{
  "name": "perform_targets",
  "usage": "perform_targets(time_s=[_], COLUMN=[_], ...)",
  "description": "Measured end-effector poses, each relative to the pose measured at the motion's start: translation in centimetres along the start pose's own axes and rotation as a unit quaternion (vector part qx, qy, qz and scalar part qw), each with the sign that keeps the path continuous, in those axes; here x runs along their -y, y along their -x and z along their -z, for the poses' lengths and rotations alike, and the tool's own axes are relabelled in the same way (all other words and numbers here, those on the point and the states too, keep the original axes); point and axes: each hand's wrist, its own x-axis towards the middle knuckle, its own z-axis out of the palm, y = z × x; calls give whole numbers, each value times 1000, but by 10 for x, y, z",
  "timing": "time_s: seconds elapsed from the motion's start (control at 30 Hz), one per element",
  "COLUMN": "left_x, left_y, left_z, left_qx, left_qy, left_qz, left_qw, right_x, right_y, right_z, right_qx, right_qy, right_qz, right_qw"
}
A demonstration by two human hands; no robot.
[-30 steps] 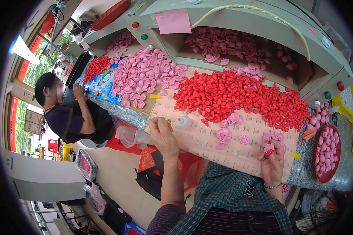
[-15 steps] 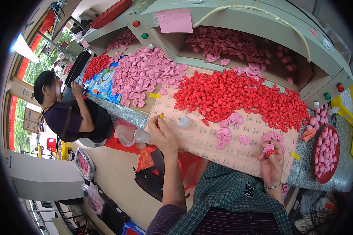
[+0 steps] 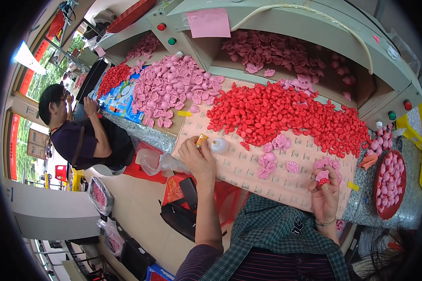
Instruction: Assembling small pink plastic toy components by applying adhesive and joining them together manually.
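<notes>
My left hand (image 3: 197,159) is closed around a small yellow-orange piece (image 3: 201,140), its exact kind unclear, held at the fingertips over the left part of the mat. Right beside those fingers stands a small white squeeze bottle (image 3: 219,145). Over the near right corner of the mat, my right hand (image 3: 325,199) pinches a small molded part with a pink petal-like top and a red base (image 3: 322,177). Several pink petal-shaped pieces (image 3: 267,164) lie between the hands, and more pink pieces (image 3: 328,163) lie just behind my right hand.
A long heap of red pieces (image 3: 267,114) covers the mat's far side, with a pink heap (image 3: 173,84) to its left. Behind stands a grey-green cabinet (image 3: 286,23) with open bays. At right sits a red bowl of pink pieces (image 3: 382,213). A co-worker (image 3: 86,136) works at left.
My left hand has shifted slightly right, up to the white bottle, and turned, so more of the yellow-orange piece shows. My right hand stays put with its pink and red part.
</notes>
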Motion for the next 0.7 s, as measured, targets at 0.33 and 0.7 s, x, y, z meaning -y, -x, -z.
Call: perform_targets(time_s=[0.33,0.7], left_x=[-13,-33], left_y=[22,26], left_z=[10,1], left_qx=[-128,-13], left_qy=[214,114], left_qz=[-57,-11], left_qw=[967,993], right_x=[1,4], right_y=[-1,2], right_z=[0,-3], right_qx=[-12,3], right_qy=[-16,4], right_qz=[0,5], right_qw=[1000,1000])
